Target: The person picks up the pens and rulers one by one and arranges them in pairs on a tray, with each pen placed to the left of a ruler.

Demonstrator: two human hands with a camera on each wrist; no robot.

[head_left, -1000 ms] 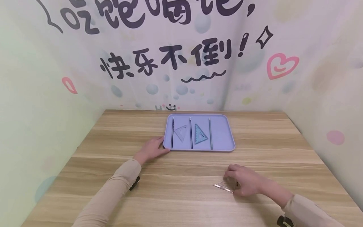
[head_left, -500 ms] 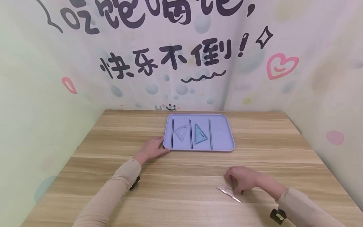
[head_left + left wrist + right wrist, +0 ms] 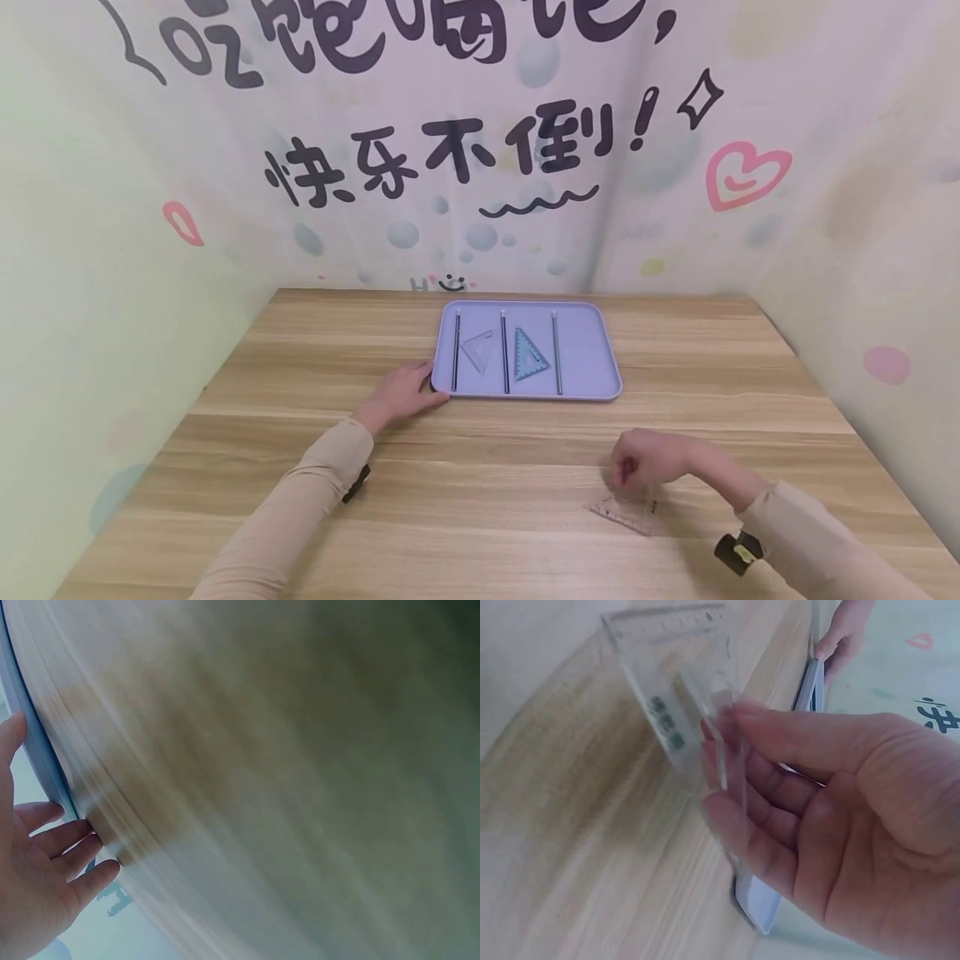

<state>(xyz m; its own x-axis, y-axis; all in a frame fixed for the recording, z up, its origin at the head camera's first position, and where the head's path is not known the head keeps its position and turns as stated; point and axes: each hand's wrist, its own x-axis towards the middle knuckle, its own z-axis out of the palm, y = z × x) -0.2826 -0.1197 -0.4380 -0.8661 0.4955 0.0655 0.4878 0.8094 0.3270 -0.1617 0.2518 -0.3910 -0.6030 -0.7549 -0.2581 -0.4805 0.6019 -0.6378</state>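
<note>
My right hand [image 3: 654,460] pinches a clear triangular set square [image 3: 621,513] between thumb and fingertips over the near right of the table. In the right wrist view this set square [image 3: 656,705] is tilted, with dark print along one side. My left hand [image 3: 401,392] rests at the near left corner of a lavender tray [image 3: 588,358], thumb on the front rim and fingers along the left side. Its fingers [image 3: 64,838] are spread and only slightly bent against the edge in the left wrist view. In the tray lie a small clear set square [image 3: 480,350] and a blue-tinted set square [image 3: 522,358].
Three pencils lie lengthwise in the tray: a dark left pencil [image 3: 456,354], a dark middle pencil [image 3: 506,354] and a grey-green right pencil [image 3: 557,354]. The wooden table [image 3: 465,500] meets a printed cloth backdrop [image 3: 480,250] behind the tray.
My right hand has lifted a little and turned the clear set square, which has shifted slightly to the right and nearer to me. The left hand and tray have stayed in place.
</note>
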